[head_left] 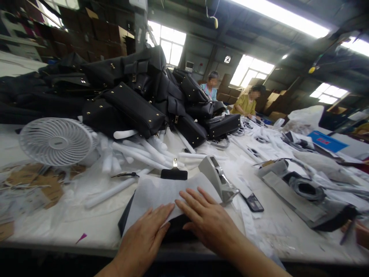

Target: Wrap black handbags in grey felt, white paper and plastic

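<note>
A sheet of white wrapping paper (164,192) lies over a black handbag (178,230) at the table's front edge. My left hand (147,231) rests on the paper's left part, its fingers stretched out flat. On the right part, my right hand (203,215) presses with its fingers spread. Neither hand grips anything. A black flap with a gold clasp (174,169) sticks out beyond the paper's far edge. Just right of the paper stands a grey tape dispenser (215,177). Much of the bag is hidden under paper and hands.
Black handbags (132,107) are piled at the back left, behind white foam rolls (144,152). A white fan (57,141) stands left. A phone (253,202) and a partly wrapped bag (308,196) lie right. Two people (245,104) are across the table.
</note>
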The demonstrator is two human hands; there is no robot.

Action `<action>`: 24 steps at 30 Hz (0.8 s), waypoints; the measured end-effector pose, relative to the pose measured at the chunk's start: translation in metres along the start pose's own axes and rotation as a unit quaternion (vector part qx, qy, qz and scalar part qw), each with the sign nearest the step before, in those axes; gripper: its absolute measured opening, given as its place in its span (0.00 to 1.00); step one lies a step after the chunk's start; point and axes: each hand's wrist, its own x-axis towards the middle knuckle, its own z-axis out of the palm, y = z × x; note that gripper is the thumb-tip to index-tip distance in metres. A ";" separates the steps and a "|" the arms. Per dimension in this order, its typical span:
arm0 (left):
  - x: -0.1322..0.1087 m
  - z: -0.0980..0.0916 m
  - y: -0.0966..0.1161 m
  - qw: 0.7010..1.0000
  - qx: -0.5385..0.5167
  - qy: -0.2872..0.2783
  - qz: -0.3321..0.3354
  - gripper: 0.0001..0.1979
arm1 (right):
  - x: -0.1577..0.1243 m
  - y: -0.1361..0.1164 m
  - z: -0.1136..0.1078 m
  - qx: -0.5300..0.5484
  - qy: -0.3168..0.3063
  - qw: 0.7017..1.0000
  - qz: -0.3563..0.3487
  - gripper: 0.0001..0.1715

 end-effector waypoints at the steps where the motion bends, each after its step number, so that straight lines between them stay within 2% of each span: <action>1: -0.001 0.001 -0.001 0.999 0.023 0.007 0.021 0.25 | -0.003 0.002 0.006 0.020 -0.036 0.999 0.014 0.27; 4: -0.005 0.001 -0.005 0.993 0.085 0.023 0.082 0.29 | -0.014 0.003 0.019 0.064 -0.095 0.993 0.041 0.28; 7: -0.006 -0.001 -0.006 0.981 0.138 0.038 0.131 0.31 | -0.024 0.001 0.022 0.082 -0.110 0.989 0.050 0.29; 11: -0.004 -0.004 -0.006 0.950 0.233 0.064 0.199 0.28 | -0.030 0.000 0.026 0.076 -0.116 0.989 0.045 0.33; 14: -0.001 -0.003 -0.007 0.929 0.283 0.076 0.224 0.26 | -0.036 0.001 0.044 0.033 -0.099 0.994 0.031 0.43; 16: 0.000 -0.001 -0.008 0.921 0.302 0.075 0.234 0.25 | -0.041 0.000 0.062 -0.009 -0.063 0.998 0.018 0.48; 18: 0.000 0.002 -0.010 0.918 0.308 0.073 0.241 0.24 | -0.047 -0.002 0.080 -0.048 -0.018 0.999 0.010 0.50; 21: -0.001 0.006 -0.015 0.915 0.300 0.074 0.258 0.22 | -0.055 -0.007 0.095 -0.074 0.027 0.997 0.011 0.43; 24: -0.001 0.010 -0.020 0.913 0.297 0.075 0.268 0.21 | -0.054 -0.011 0.086 -0.046 0.021 0.998 0.039 0.29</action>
